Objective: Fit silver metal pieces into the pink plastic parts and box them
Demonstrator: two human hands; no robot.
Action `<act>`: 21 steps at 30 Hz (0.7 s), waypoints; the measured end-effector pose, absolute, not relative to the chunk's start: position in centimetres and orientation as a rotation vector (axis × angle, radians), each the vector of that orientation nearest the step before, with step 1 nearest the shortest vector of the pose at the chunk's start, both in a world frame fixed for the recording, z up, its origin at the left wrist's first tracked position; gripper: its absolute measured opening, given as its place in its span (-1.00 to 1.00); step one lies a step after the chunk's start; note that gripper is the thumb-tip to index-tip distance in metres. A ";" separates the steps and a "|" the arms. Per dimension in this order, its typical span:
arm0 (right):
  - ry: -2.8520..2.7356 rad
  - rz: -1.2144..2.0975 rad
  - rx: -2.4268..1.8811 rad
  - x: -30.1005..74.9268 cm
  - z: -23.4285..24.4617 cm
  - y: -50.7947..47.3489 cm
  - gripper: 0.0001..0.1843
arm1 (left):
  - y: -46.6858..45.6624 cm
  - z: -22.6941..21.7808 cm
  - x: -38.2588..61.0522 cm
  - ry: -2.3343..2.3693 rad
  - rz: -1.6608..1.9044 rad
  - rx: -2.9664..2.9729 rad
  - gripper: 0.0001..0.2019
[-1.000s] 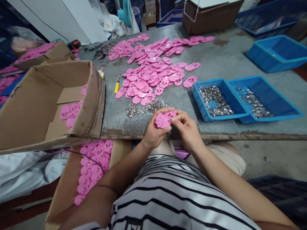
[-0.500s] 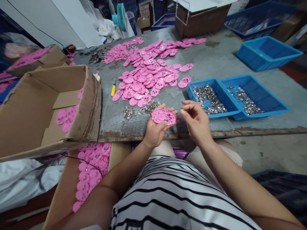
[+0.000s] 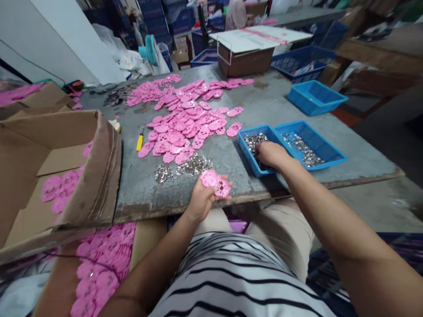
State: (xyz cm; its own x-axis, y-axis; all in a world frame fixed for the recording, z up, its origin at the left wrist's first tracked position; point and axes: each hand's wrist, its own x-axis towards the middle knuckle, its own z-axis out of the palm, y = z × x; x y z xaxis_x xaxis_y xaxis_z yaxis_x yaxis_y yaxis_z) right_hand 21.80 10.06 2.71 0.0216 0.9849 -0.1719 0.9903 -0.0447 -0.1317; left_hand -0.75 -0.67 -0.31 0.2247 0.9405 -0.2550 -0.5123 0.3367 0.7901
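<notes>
Down at six o'clock on the counter (image 3: 271, 105), the left hand (image 3: 201, 197) had a pink piece (image 3: 211, 178), grip closed, thumb over the face, fingers beneath and showing past its edge! And the right hand (image 3: 272, 154), at two o'clock from that piece, was in among silvery metal parts (image 3: 254, 140) inside a blue tray (image 3: 264, 172); its fingertips were buried, so how far that grip stood open, or what it had, couldn't be told. At eleven from the held piece sprawled a pink pile (image 3: 185, 125); at ten lay a yellow-handled tool (image 3: 139, 142); at nine, a cardboard box (image 3: 107, 176).
</notes>
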 end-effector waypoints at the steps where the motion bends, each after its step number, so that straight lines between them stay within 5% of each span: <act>1: 2.145 -0.332 2.236 21.7 2.7 10.0 -0.83 | -0.7 -0.6 -0.8 0.833 1.066 0.612 -0.53; 13: 2.174 -0.397 2.427 23.7 4.7 9.0 -0.83 | -0.1 -1.6 -1.3 0.766 1.038 0.523 -0.40; 21: 2.329 -1.059 2.420 21.7 5.7 6.7 -0.87 | -0.1 -1.8 -1.3 0.771 1.063 0.557 -0.36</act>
State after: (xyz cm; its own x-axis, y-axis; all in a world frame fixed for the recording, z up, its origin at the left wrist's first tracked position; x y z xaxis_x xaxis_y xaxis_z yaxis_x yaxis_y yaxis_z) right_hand 21.71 6.74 5.74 -0.0178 0.9880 -0.1532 0.7650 -0.0852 -0.6384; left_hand -1.30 -0.12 -1.84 0.2742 0.9182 -0.2857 -0.5571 0.3939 0.7311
